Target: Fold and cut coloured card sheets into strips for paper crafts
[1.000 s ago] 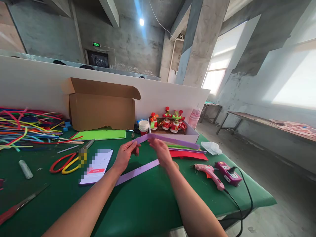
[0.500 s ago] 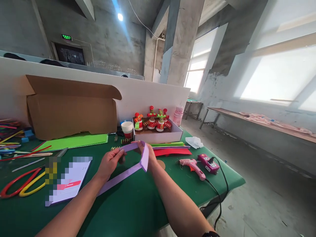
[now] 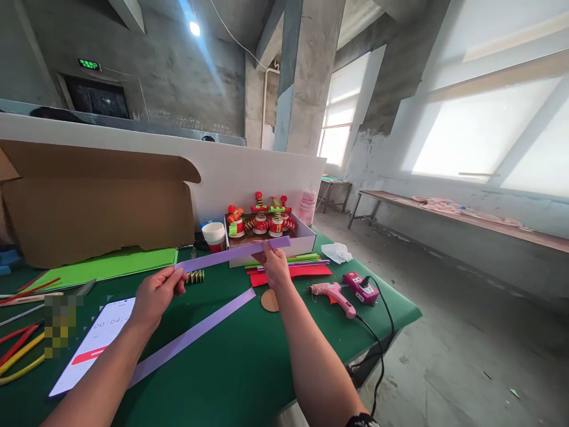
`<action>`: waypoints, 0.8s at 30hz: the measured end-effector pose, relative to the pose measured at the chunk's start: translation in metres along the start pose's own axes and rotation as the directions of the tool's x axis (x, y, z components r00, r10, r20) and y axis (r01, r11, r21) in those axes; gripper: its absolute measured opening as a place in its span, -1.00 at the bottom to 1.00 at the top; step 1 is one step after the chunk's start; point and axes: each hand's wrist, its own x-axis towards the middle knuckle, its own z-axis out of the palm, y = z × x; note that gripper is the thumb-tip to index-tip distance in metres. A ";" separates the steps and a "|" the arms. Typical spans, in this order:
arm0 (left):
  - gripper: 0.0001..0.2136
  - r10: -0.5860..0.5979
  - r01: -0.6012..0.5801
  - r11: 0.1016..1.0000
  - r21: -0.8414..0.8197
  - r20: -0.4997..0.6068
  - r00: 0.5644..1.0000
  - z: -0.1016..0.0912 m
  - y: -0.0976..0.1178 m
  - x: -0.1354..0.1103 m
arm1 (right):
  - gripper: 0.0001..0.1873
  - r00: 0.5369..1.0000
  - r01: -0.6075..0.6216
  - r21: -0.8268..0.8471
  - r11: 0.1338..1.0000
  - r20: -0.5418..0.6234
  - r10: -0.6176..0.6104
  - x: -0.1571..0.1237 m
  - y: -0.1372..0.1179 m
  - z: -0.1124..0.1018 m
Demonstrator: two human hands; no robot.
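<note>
Purple strip stretched between our two hands

Our left hand (image 3: pixel 155 293) closes thumb and forefinger on the near end of the purple strip (image 3: pixel 231 254), and our right hand (image 3: pixel 275 265) pinches the same strip close to its far end, with a short tail sticking out past the fingers. Between the two pinches the strip runs straight and taut in the air, rising a little from left to right, clear of the table (image 3: pixel 249 367). Just under its left part a small pleated piece (image 3: pixel 194 276) lies on the green cover. Below the held strip, well apart from it, a second purple strip (image 3: pixel 195 332) lies flat on the table, slanting from beside our left forearm toward a cardboard disc (image 3: pixel 269 300). Beyond our right hand we see a red sheet (image 3: pixel 306 271) and a white box (image 3: pixel 302 242) of small figures, the strip's far tail crossing in front of its near wall. Paper cups (image 3: pixel 214 234) stand left of that box. A pink glue gun (image 3: pixel 333 295) lies to the right, a phone (image 3: pixel 93 344) by our left wrist, and an open cardboard box (image 3: pixel 89 207) stands at the back left
</note>
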 end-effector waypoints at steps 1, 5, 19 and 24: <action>-0.61 -0.008 0.008 1.000 0.001 -0.006 1.000 -0.002 0.000 0.000 | -0.58 1.000 0.007 0.003 1.000 -0.005 -0.007 0.001 -0.001 -0.002; -0.61 -0.032 0.032 1.000 -0.002 -0.017 0.999 -0.007 -0.002 0.003 | -0.57 0.999 0.036 0.018 0.999 -0.032 -0.036 0.004 -0.008 -0.007; -0.66 -0.101 0.096 0.993 0.066 0.070 0.992 -0.007 -0.003 0.001 | -0.57 0.962 0.147 -0.021 0.989 -0.231 -0.148 0.017 -0.010 -0.028; -0.62 -0.122 0.088 0.976 0.201 0.164 0.979 0.010 -0.002 -0.009 | -0.48 0.890 0.230 -0.088 0.969 -0.383 -0.246 0.022 -0.008 -0.036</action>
